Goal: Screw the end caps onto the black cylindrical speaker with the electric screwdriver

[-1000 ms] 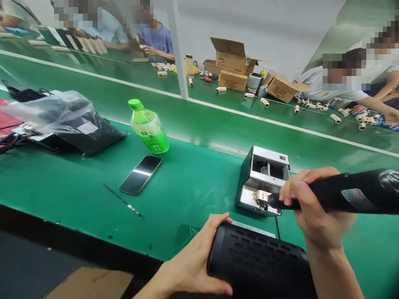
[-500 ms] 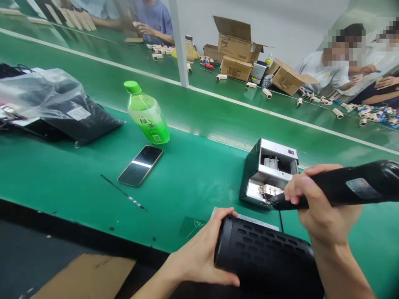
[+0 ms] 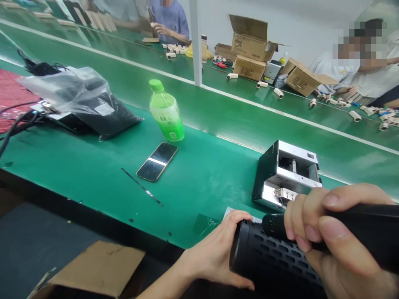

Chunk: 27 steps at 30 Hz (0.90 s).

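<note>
While the green bottle [image 3: 166, 112] is standing on the green bench [image 3: 77, 170], everything else is lying around it: a clear plastic bag [image 3: 79, 101] over dark parts is sitting well to its left, and a phone [image 3: 157, 161] is lying face up just in front of it. Nearer me and to the bottle's right, my left hand [image 3: 218, 253] is cupping the end of a black perforated speaker [image 3: 274, 261], fingers curled round its rim. Farther right of the bottle, a metal screw feeder [image 3: 288, 176] is sitting on the bench. My right hand [image 3: 336, 245] is closing tightly around a black electric screwdriver [image 3: 358, 232], whose tip is hovering over the speaker.
</note>
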Each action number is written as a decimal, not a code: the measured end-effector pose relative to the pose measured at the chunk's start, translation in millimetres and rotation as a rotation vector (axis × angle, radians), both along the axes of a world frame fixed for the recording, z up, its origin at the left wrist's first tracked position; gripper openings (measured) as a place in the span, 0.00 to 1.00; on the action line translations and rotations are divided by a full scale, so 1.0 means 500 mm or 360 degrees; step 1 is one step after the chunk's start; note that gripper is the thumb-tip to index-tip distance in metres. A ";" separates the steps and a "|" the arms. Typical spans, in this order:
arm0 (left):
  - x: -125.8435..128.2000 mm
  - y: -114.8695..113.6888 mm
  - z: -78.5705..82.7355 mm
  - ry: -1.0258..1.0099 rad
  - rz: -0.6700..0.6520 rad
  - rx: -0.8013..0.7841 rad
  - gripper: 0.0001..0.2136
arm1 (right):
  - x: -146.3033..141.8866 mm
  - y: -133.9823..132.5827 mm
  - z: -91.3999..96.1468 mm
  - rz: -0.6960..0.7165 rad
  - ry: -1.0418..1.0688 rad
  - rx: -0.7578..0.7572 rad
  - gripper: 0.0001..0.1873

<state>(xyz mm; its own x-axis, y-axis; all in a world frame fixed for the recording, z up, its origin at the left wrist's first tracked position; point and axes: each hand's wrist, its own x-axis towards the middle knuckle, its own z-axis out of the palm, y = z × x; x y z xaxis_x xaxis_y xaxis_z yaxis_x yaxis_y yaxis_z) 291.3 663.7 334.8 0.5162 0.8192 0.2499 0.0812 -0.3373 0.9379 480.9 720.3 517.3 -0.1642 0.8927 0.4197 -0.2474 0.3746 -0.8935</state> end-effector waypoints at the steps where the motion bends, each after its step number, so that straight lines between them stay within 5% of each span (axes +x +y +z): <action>1: 0.000 0.000 -0.002 0.0001 -0.0001 0.0012 0.61 | 0.002 0.000 -0.004 0.0033 -0.0026 0.0003 0.05; 20: 0.002 0.005 0.024 -0.0088 -0.0010 -0.0279 0.56 | 0.000 -0.005 -0.031 0.0124 -0.0340 0.0145 0.07; 27: 0.007 -0.003 -0.005 -0.0164 -0.0046 -0.0140 0.58 | -0.008 -0.005 -0.030 -0.0058 -0.0307 0.0057 0.06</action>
